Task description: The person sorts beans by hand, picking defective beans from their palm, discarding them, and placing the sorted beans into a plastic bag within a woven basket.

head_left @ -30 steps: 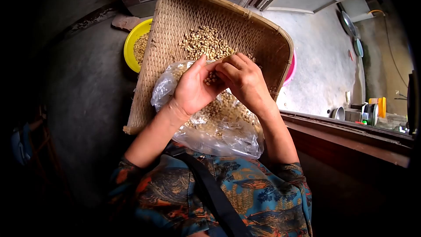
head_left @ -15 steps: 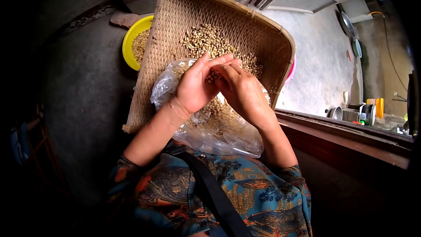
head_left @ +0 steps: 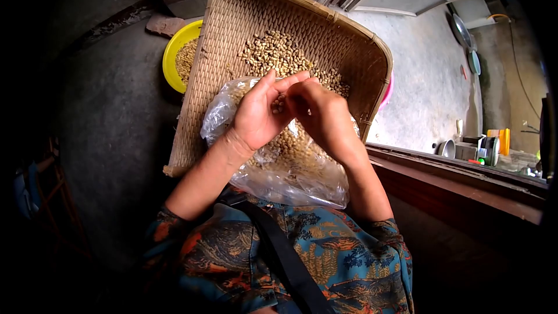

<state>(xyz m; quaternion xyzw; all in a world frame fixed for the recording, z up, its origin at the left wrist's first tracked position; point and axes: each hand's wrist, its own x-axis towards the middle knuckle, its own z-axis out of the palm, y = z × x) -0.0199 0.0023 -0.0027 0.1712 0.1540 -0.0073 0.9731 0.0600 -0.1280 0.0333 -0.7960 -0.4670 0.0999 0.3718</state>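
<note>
My left hand is cupped, palm up, around a few small tan seeds like beans or nuts; their exact kind is unclear. Over its fingers bends my right hand, fingertips pinched together and mostly hidden, so what they hold cannot be made out. Beneath both hands lies a clear plastic bag with many similar round seeds inside. The bag rests on the front part of a woven bamboo winnowing basket. Farther back in the basket is a loose pile of tan and darker seeds.
Left of the basket stands a yellow basin with more seeds. A pink rim shows behind the basket's right edge. A wooden sill runs along the right, with a metal bowl and other household items beyond it.
My right hand has turned and curled inward over the left palm, its fingertips now drawn closer together. The left hand, bag and basket stay about where they were.
</note>
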